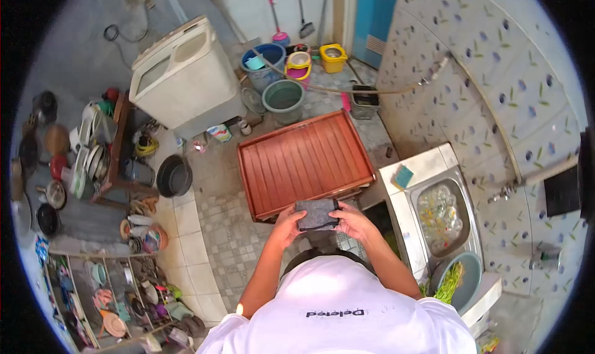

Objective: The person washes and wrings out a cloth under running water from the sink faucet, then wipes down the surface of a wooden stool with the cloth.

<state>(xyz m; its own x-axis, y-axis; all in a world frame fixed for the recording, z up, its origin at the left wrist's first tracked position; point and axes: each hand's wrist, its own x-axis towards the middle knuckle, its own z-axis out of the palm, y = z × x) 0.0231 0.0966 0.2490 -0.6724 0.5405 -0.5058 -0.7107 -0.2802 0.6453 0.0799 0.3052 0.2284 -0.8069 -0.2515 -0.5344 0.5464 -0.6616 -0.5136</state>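
Observation:
A dark grey folded cloth (317, 215) with a black edge is held level between both hands, in front of my body. My left hand (287, 226) grips its left end, thumb on top. On the right end, my right hand (351, 221) is closed in the same way. Just beyond the cloth stands a low reddish-brown slatted wooden table (304, 159). The cloth overlaps its near edge in the view; whether they touch I cannot tell. The fingers under the cloth are hidden.
To the right, a tiled counter holds a steel sink (441, 214), a green-yellow sponge (403, 177) and a grey basin (474, 283) with green vegetables. Behind the table are a green tub (284, 100) and a washing machine (186, 75). Dish racks (118, 149) line the left.

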